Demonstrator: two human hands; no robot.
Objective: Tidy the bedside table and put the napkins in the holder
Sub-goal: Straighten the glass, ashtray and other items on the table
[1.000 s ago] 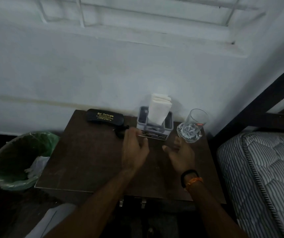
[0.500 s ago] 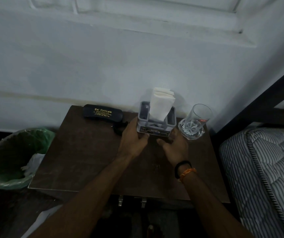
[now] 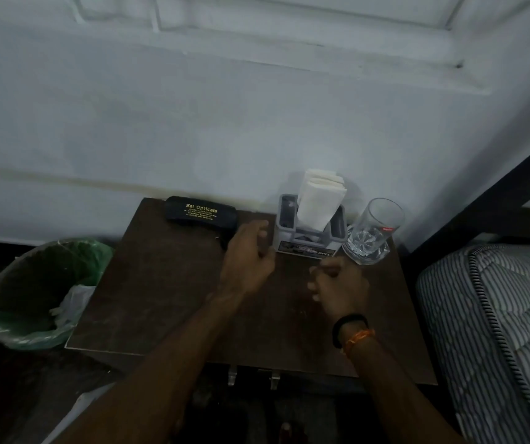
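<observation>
A grey napkin holder (image 3: 308, 243) stands at the back of the dark brown bedside table (image 3: 167, 290), with a stack of white napkins (image 3: 318, 203) upright in its middle slot. My left hand (image 3: 247, 257) hovers just left of the holder, fingers loosely bent and holding nothing; whether it touches the holder is unclear. My right hand (image 3: 337, 283) sits in front of the holder, a little apart from it, curled into a loose fist with nothing seen in it.
A black spectacle case (image 3: 199, 214) lies at the table's back left. A clear glass (image 3: 372, 232) stands right of the holder. A green-lined bin (image 3: 33, 293) sits on the floor to the left, a striped mattress (image 3: 497, 315) to the right, and a white wall behind.
Both hands were on the holder's front half a second ago; they have since drawn back from it. The right hand has curled shut. The holder stands further back, near the wall.
</observation>
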